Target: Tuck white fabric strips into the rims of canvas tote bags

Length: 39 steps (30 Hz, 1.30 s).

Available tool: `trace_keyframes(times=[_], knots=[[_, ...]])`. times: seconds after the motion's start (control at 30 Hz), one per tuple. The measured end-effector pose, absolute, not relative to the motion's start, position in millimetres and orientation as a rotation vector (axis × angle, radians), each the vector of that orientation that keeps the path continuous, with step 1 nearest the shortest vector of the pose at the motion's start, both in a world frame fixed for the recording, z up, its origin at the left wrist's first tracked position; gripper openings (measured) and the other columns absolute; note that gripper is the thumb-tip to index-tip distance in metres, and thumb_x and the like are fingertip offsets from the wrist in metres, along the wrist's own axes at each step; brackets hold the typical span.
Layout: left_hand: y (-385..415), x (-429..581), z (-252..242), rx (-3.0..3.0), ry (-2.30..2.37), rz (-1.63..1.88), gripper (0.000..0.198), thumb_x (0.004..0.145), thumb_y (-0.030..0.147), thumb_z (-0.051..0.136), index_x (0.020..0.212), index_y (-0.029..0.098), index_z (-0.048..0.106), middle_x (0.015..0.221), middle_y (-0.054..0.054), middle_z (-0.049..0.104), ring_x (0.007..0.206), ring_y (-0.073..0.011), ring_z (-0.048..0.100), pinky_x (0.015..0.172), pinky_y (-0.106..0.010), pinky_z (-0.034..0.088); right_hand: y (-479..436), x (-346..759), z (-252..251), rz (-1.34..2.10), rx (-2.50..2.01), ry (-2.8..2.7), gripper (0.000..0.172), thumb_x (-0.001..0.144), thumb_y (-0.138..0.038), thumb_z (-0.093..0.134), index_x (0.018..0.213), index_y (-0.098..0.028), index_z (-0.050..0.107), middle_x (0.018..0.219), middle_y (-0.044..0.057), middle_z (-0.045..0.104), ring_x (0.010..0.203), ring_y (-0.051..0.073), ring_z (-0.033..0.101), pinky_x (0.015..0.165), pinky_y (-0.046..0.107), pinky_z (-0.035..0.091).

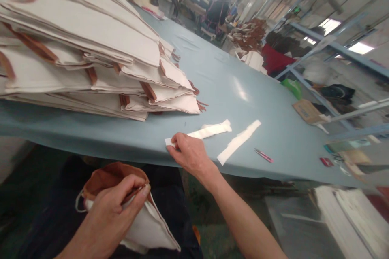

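Observation:
My left hand (117, 206) pinches the rim of a white fabric bag (146, 222) with a brown lining, held over my lap below the table edge. A thin cord loop hangs at the bag's left side. At the table's front edge my right hand (190, 153) has its thumb and fingers closed on the near end of a white strip (212, 130) lying on the blue-grey tabletop. Just right of that hand lies a second white strip (239, 141), apart from the first.
Stacked white bags with brown trim (100, 48) cover the table's left. Pink-handled snips (263, 155) and a red object (326, 162) lie to the right. Shelves (340, 52) stand at right, a cardboard box (306, 111) beside them. A person (217, 12) is far back.

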<state>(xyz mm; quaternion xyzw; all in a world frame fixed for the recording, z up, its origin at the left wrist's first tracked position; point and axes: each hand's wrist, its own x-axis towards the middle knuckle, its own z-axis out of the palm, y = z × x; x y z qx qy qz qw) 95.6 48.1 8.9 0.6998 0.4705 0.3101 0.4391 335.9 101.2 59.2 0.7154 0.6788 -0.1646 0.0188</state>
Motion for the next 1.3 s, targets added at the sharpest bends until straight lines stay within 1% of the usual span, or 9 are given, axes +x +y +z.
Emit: trace_keyframes(times=[0.17, 0.4, 0.5, 0.63, 0.77, 0.93, 1.07, 1.2, 1.3], knots=[[43, 94, -2, 1.771, 1.161, 0.725, 0.034, 0.107, 0.052, 0.066, 0.086, 0.029, 0.079, 0.07, 0.008, 0.079, 0.058, -0.0144, 0.072, 0.06, -0.021, 0.053, 108, 334, 54, -0.549, 2.307, 2.092, 0.019, 0.114, -0.023, 0.06, 0.11, -0.016, 0.077, 0.116, 0.019, 0.087, 0.102, 0.031, 0.081, 0.079, 0.037, 0.043], [52, 103, 1, 1.715, 1.318, 0.747, 0.035, 0.102, 0.059, 0.063, 0.098, 0.027, 0.076, 0.065, 0.005, 0.077, 0.059, -0.0202, 0.077, 0.056, -0.025, 0.053, 114, 365, 37, -0.984, 2.502, 2.164, 0.019, 0.102, -0.025, 0.068, 0.083, -0.022, 0.067, 0.079, 0.001, 0.074, 0.075, 0.019, 0.063, 0.07, 0.031, 0.036], [66, 118, 13, 1.87, 1.319, 0.572, 0.048, 0.106, 0.056, 0.05, 0.127, 0.021, 0.075, 0.062, 0.004, 0.072, 0.059, -0.0241, 0.077, 0.059, -0.029, 0.056, 116, 378, 31, -1.305, 2.528, 2.216, 0.021, 0.1, -0.031, 0.064, 0.081, -0.023, 0.063, 0.073, -0.003, 0.064, 0.069, 0.016, 0.056, 0.066, 0.029, 0.038], [89, 155, 27, 2.158, 1.219, 0.184, 0.057, 0.113, 0.033, 0.045, 0.166, 0.017, 0.058, 0.088, -0.005, 0.088, 0.088, -0.0298, 0.089, 0.081, -0.035, 0.063, 117, 389, 23, -1.74, 2.533, 2.225, 0.035, 0.098, -0.056, 0.065, 0.083, -0.025, 0.061, 0.065, -0.007, 0.054, 0.06, 0.014, 0.047, 0.06, 0.028, 0.038], [104, 192, 30, 2.297, 1.183, 0.007, 0.064, 0.114, 0.024, 0.053, 0.176, 0.012, 0.05, 0.107, -0.02, 0.091, 0.104, -0.042, 0.09, 0.092, -0.048, 0.067, 120, 396, 17, -2.08, 2.598, 2.175, 0.054, 0.088, -0.077, 0.074, 0.081, -0.026, 0.056, 0.064, -0.007, 0.053, 0.054, 0.012, 0.044, 0.055, 0.027, 0.039], [108, 208, 33, 2.402, 1.227, -0.164, 0.067, 0.114, 0.018, 0.048, 0.18, 0.014, 0.047, 0.109, -0.025, 0.09, 0.109, -0.0481, 0.089, 0.095, -0.058, 0.069, 118, 423, 18, -2.313, 2.849, 2.069, 0.055, 0.083, -0.074, 0.084, 0.083, -0.027, 0.056, 0.062, -0.009, 0.05, 0.053, 0.01, 0.041, 0.049, 0.024, 0.034], [106, 205, 33, 2.444, 1.247, -0.204, 0.066, 0.117, 0.022, 0.042, 0.182, 0.015, 0.044, 0.107, -0.024, 0.09, 0.108, -0.0487, 0.089, 0.095, -0.059, 0.07, 113, 459, 25, -2.313, 3.216, 1.943, 0.041, 0.087, -0.057, 0.088, 0.086, -0.024, 0.064, 0.066, -0.008, 0.058, 0.061, 0.011, 0.051, 0.051, 0.018, 0.04], [107, 205, 28, 2.459, 1.248, -0.211, 0.067, 0.116, 0.023, 0.04, 0.183, 0.014, 0.042, 0.104, -0.023, 0.091, 0.104, -0.0487, 0.09, 0.092, -0.059, 0.07, 117, 490, 34, -2.345, 3.548, 1.687, 0.028, 0.102, -0.048, 0.076, 0.093, -0.023, 0.067, 0.095, 0.001, 0.078, 0.086, 0.015, 0.071, 0.056, 0.018, 0.051], [108, 206, 24, 2.458, 1.259, -0.212, 0.068, 0.116, 0.025, 0.04, 0.184, 0.013, 0.041, 0.101, -0.023, 0.091, 0.103, -0.0489, 0.09, 0.091, -0.059, 0.07, 131, 513, 42, -2.415, 3.728, 1.42, 0.028, 0.114, -0.043, 0.064, 0.098, -0.02, 0.067, 0.104, 0.005, 0.079, 0.086, 0.016, 0.075, 0.056, 0.02, 0.053]])
